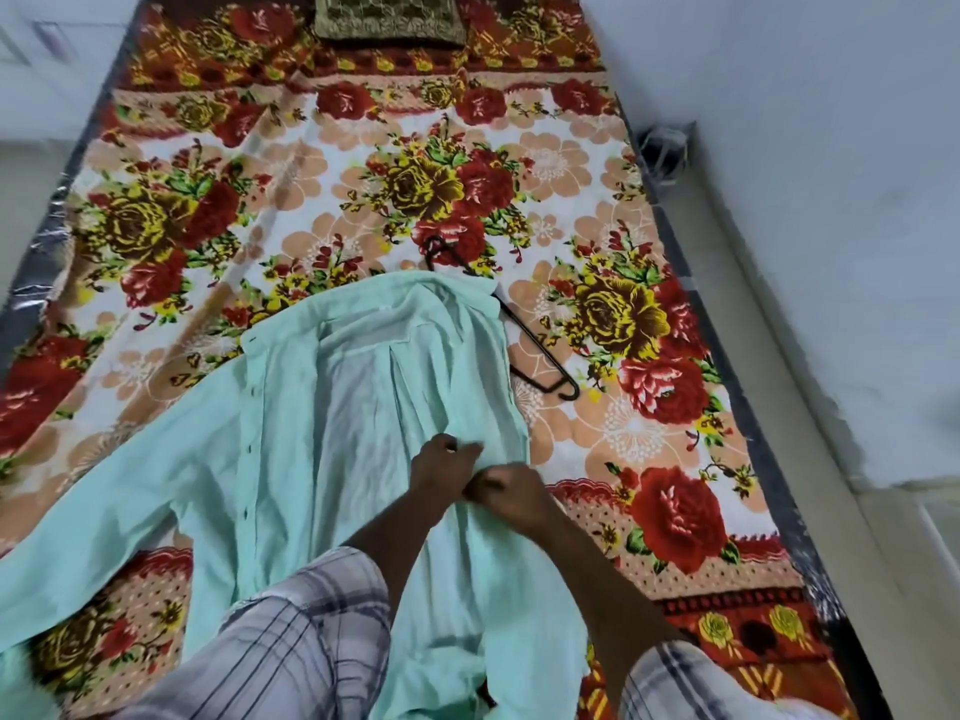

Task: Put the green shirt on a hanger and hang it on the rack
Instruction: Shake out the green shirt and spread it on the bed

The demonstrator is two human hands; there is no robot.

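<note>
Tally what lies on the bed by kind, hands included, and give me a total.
Shirts: 1, the green shirt
Hangers: 1, the black hanger, partly under the shirt
Cushions: 1, the patterned cushion
Hands: 2, the left hand and right hand, both pinching the shirt
Total: 5

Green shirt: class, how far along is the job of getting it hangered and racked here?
Done: the pale green button shirt lies spread on the floral bedsheet, the thin black hanger partly under its collar. In hand: left hand and right hand pinch its front edge. Left: seating the exposed hanger arm inside, then hanging; no rack is visible.
</note>
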